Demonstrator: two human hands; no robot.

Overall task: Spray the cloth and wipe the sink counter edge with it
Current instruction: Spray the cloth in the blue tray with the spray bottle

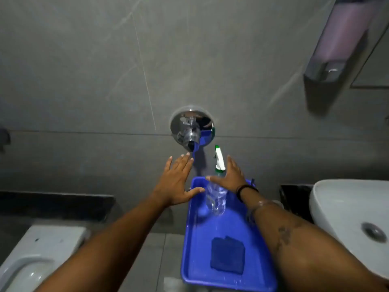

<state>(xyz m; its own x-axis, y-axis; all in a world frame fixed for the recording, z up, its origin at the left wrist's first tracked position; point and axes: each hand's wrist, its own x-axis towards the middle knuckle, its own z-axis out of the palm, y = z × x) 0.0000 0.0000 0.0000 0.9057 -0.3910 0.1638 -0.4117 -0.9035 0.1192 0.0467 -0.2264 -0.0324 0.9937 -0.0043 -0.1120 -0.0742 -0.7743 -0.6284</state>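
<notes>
We hold both hands flat with fingers spread, gripping nothing: left hand (175, 182), right hand (230, 178). The spray bottle (216, 194) stands at the tray's (189, 260) far end, the folded cloth (227, 255) at the near end. Spraying and wiping both remain undone.

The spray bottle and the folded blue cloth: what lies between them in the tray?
Nothing: in the head view, only bare tray floor separates the spray bottle from the cloth.
</notes>
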